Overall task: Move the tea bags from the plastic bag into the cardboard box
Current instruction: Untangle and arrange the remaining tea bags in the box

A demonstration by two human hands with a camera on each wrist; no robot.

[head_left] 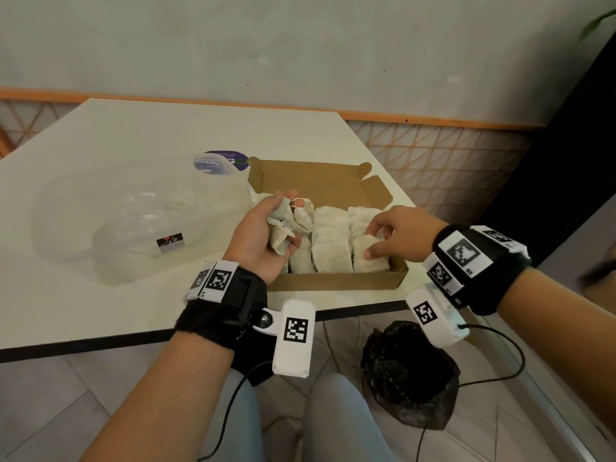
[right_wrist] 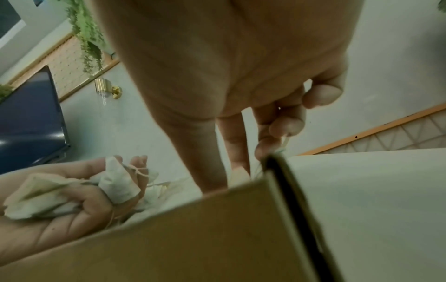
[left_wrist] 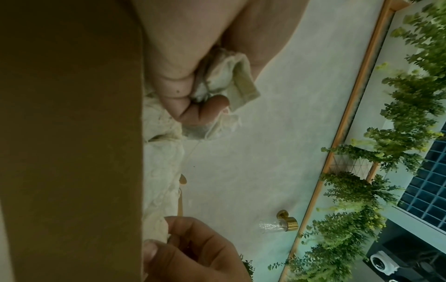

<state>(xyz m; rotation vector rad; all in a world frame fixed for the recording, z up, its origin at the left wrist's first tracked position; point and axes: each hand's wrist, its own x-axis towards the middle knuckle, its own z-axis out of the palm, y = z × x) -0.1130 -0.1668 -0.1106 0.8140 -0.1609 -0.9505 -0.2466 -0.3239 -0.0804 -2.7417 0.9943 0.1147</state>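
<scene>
An open cardboard box (head_left: 333, 281) sits near the table's front right corner, with rows of white tea bags (head_left: 331, 241) packed inside. My left hand (head_left: 281, 221) is palm up over the box's left end and grips a crumpled bunch of tea bags (head_left: 283, 228), which also shows in the left wrist view (left_wrist: 231, 76). My right hand (head_left: 376, 240) reaches into the box's right end, thumb and forefinger pinching a tea bag in the last row. The clear plastic bag (head_left: 126, 221) lies slack on the table left of the box.
A round purple label (head_left: 226, 161) lies behind the plastic bag. The white table (head_left: 100, 311) ends just in front of the box. A black bag (head_left: 406, 371) sits on the floor below the right hand, with cables beside it. A wall stands close behind.
</scene>
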